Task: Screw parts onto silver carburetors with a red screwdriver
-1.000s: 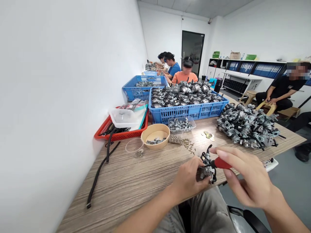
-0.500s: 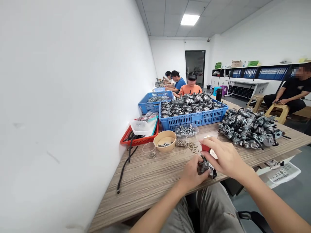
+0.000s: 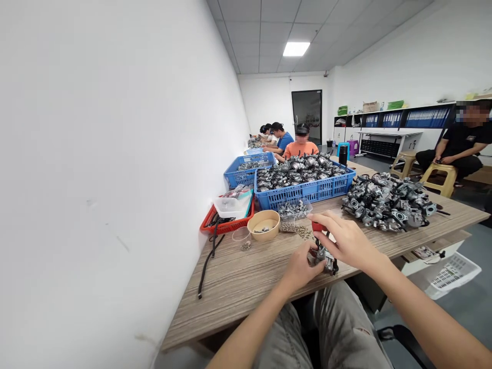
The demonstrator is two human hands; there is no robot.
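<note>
My left hand grips a grey metal carburetor near the table's front edge, thumb and fingers around its side. Above it, the fingers of my right hand close on the red handle of a screwdriver. The tool stands roughly upright over the carburetor; its tip is hidden by my hands and the part. Just beyond lie small brass-coloured screws, spilling from a clear cup on its side.
A pile of carburetors lies at right. Behind stand a blue crate of carburetors and a clear tub of metal parts. Leftward are a tan bowl, a red basket and black hoses. Co-workers sit beyond.
My view has tilted up and shifted slightly, so the scene sits differently. Both hands keep their hold on the carburetor and screwdriver.
</note>
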